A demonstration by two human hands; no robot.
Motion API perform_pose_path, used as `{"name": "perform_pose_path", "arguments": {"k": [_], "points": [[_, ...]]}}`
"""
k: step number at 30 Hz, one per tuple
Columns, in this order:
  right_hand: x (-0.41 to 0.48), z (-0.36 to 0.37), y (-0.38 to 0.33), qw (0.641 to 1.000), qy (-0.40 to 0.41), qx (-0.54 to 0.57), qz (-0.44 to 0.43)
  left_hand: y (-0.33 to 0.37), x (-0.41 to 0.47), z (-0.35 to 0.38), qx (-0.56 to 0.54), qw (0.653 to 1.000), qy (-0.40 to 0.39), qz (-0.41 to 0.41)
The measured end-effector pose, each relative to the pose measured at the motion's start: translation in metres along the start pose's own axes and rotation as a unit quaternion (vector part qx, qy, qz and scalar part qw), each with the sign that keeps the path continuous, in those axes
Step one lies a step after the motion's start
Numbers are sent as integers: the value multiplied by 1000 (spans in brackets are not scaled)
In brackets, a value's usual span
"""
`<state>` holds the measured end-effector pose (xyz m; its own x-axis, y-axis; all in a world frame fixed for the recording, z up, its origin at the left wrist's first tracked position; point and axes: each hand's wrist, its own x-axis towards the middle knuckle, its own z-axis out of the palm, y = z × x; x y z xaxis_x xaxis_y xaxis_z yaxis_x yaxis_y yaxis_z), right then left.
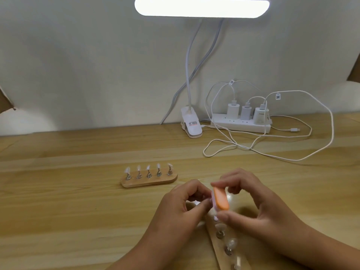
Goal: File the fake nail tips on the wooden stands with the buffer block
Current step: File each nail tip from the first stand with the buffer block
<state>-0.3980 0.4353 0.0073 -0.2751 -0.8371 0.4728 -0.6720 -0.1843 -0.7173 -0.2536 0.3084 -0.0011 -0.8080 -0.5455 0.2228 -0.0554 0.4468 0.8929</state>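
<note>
My right hand (259,207) pinches an orange buffer block (220,198) by its two ends, thumb below and fingers above. My left hand (183,207) pinches something small against the block's left face; the piece itself is hidden by my fingertips. Under my hands a wooden stand (220,248) runs toward the bottom edge, with several clear nail tips (221,228) on metal holders. A second wooden stand (149,181) lies to the upper left with several nail tips (148,168) upright in a row.
A white clip lamp (191,123) stands at the back of the wooden table (68,211), its lit head overhead. A white power strip (241,124) with three chargers sits at the back right. Loose white cables (253,147) loop across the table there.
</note>
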Motion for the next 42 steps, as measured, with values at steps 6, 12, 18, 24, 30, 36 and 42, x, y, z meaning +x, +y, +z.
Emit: {"name": "perform_pose_path", "arguments": {"k": [6, 12, 18, 24, 30, 36, 42], "points": [[1, -2, 2, 997, -7, 34, 73, 1, -1, 1, 2, 1000, 5, -2], [0, 0, 0, 996, -2, 41, 77, 1, 0, 1, -4, 1000, 0, -6], [-1, 0, 0, 997, -7, 26, 67, 2, 0, 0, -1, 1000, 2, 9], [-2, -2, -2, 996, -22, 39, 76, 1, 0, 1, -11, 1000, 1, 15], [-2, -3, 1, 989, -23, 82, 118, 0, -1, 0, -25, 1000, 5, 9], [1, -4, 4, 974, -35, 153, 162, 0, -1, 0, -18, 1000, 3, 6], [0, -3, 6, 976, -13, 140, 169, -1, -1, 0, -24, 1000, 6, 5]]}}
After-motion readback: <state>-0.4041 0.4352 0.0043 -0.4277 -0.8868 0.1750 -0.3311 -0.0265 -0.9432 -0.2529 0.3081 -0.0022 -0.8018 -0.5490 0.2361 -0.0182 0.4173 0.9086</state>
